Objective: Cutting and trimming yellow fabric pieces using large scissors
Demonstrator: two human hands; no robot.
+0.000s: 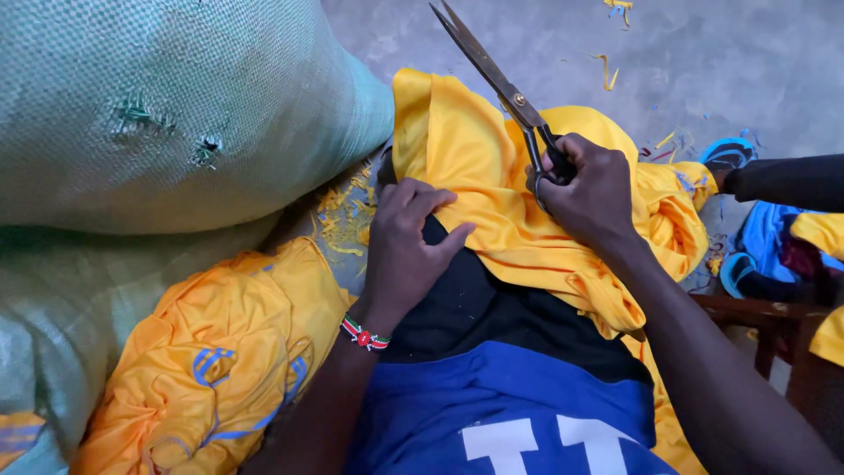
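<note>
Nearest to you, at the bottom middle of the frame, is your own blue shirt point(519, 413) with white shapes that the lower edge cuts off, and above it dark cloth over your lap. Your two forearms come up from the bottom edge, so elbows are not seen.

Your left hand point(409, 242), with a beaded bracelet point(364, 335) at the wrist, lies palm down in the middle of the frame. Its fingers are bent and press the edge of the yellow fabric point(492, 176) onto the dark cloth; whether the fingers pinch the fabric underneath is hidden.

Your right hand point(589, 193) is closed around the handles of the scissors point(497, 75). The handles are mostly covered by your fingers, so the finger loops are hard to see. The blades point to the top of the frame, almost closed, free of the fabric.

The yellow fabric is bunched from the upper middle to the right, under both hands. At the left a big green woven sack point(158, 105) fills the upper left corner, and a crumpled orange garment point(220, 361) lies at lower left. Small yellow scraps point(343, 215) lie on the grey floor. At the right edge another person's dark sleeve point(782, 180) is cut off
</note>
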